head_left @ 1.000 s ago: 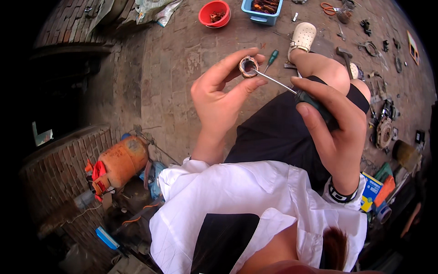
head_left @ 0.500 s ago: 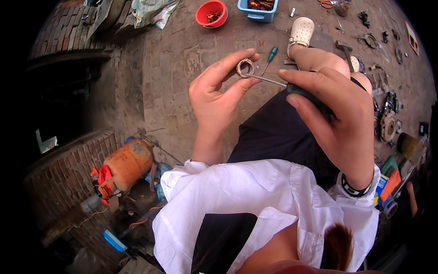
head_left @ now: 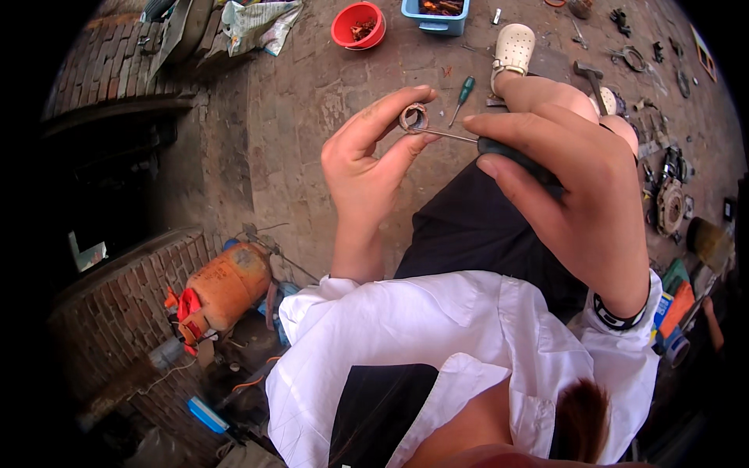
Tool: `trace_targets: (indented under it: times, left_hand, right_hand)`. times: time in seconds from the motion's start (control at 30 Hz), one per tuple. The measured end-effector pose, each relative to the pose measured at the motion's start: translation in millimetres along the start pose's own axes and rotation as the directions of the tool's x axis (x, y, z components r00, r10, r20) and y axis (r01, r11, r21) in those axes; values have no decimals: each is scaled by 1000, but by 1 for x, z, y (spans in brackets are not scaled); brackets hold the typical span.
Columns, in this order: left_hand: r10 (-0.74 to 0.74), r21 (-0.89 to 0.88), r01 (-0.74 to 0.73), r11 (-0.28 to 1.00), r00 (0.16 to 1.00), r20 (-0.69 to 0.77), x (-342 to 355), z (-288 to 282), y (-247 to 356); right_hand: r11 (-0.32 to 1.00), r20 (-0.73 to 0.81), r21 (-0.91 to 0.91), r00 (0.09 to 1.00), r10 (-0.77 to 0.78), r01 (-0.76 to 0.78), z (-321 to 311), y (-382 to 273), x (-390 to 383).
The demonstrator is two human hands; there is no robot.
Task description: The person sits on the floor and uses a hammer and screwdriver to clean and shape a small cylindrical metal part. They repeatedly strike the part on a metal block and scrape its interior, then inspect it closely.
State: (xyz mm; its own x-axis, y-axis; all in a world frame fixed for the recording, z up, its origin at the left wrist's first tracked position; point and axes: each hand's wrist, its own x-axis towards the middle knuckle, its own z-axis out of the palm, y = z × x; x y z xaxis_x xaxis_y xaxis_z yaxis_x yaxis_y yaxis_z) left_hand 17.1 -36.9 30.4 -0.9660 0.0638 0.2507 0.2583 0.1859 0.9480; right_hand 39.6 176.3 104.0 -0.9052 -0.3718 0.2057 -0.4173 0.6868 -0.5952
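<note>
Pinched between the thumb and fingers of my left hand point(head_left: 365, 156) is a small metal ring point(head_left: 404, 118), dirty, with a brownish inside. My right hand point(head_left: 573, 179) grips a screwdriver point(head_left: 507, 150) by its black handle. The thin steel shaft points left, and its tip meets the lower inside edge of the ring. A second screwdriver point(head_left: 466, 90) with a green handle lies on the ground just beyond the ring.
A red bowl point(head_left: 343, 30) and a blue tub point(head_left: 443, 23), both with reddish-brown pieces inside, stand at the far side. A hammer point(head_left: 591, 72), a round clutch-like part point(head_left: 669, 207) and loose metal parts lie right. An orange gas cylinder point(head_left: 228, 285) lies left.
The ring has turned a little in my left fingers and shifted slightly left. My right hand has moved slightly left with the screwdriver, whose tip stays at the ring.
</note>
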Motion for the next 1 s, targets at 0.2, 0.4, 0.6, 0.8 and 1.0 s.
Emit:
trace_targets:
  times: [0.2, 0.4, 0.6, 0.8, 1.0]
  left_hand:
    - [119, 248, -135, 959, 990, 78, 2, -4, -3]
    - [59, 319, -67, 945, 998, 32, -2, -9, -15]
    - [-70, 84, 71, 994, 998, -7, -6, -7, -15]
    - [-128, -403, 173, 899, 982, 136, -5, -10, -8]
    - [-85, -507, 171, 845, 978, 189, -6, -19, -7]
  right_hand:
    - [999, -28, 50, 999, -19, 21, 5, 5, 4]
    - [980, -91, 194, 995, -32, 49, 29, 13, 7]
    - [972, -92, 233, 996, -19, 40, 42, 15, -2]
    - [934, -94, 355, 996, 3, 31, 36, 15, -3]
    - [873, -93, 488, 995, 36, 14, 25, 17, -6]
